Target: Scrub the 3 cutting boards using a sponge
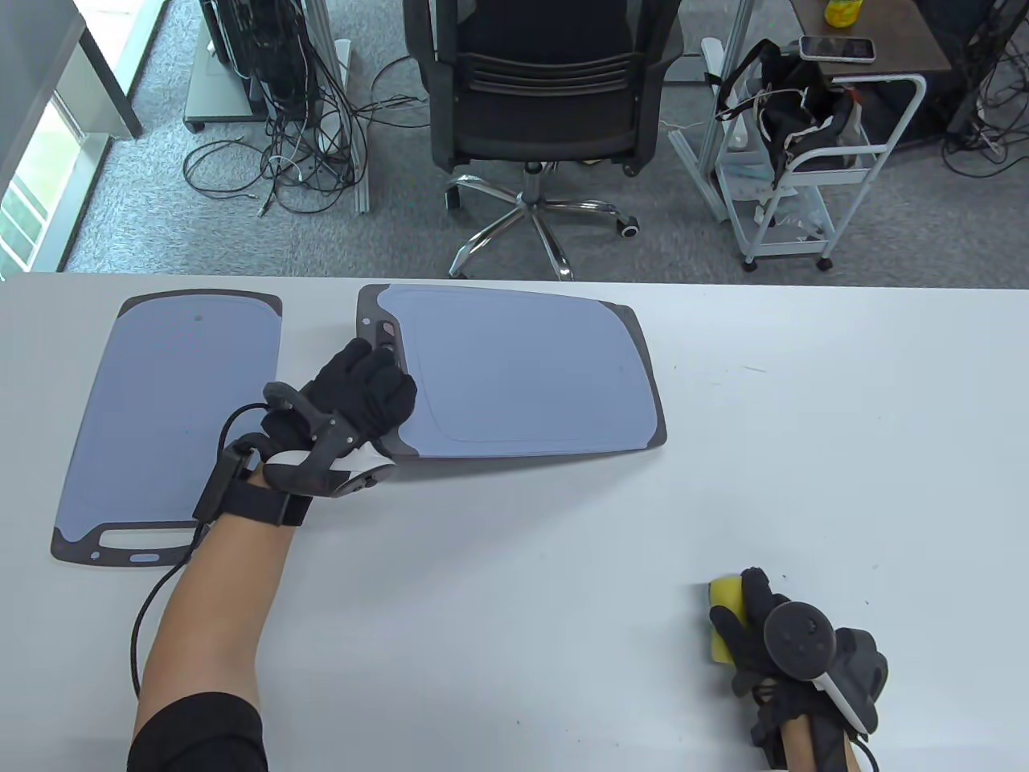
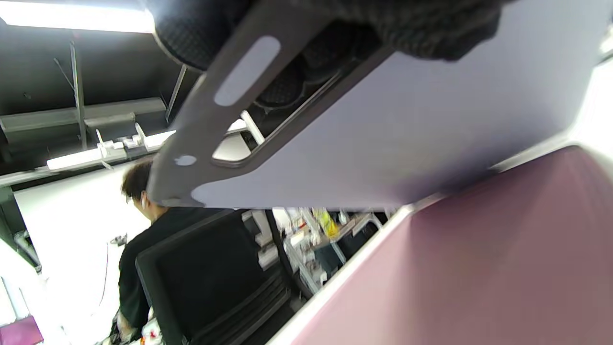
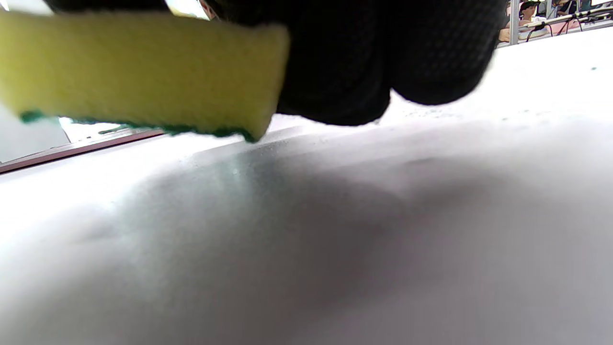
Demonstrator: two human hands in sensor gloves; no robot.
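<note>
Two cutting boards in sight from the table view; the task names three, so I cannot place the third.

Left board [image 1: 173, 418]: flat on the worktop [image 1: 514, 603] at far left. Long axis runs near-to-far, leaning slightly right at the far end; handle slot at the near end, toward me.

Middle board [image 1: 522, 374]: long axis roughly left-right across the worktop, handle end pointing left. My left hand [image 1: 358, 394] has its fingers curled through and around that handle end, a firm grip on the board. The left wrist view shows the handle slot with gloved fingers behind it and open space beneath the board there, so I judge the handle end raised off the surface, while the right end looks low, at or near the worktop.

My right hand [image 1: 764, 635] sits near the right front corner, well apart from both boards, fingers clenched on the yellow sponge [image 1: 721, 619]. The right wrist view shows its green scouring face down, just above or barely at the worktop.

Progress, as a judgement: no foam or wet marks visible on either board, so I cannot tell which are scrubbed. Sponge is off the boards; this looks like a repositioning step between scrubs. At least one board likely remains.
</note>
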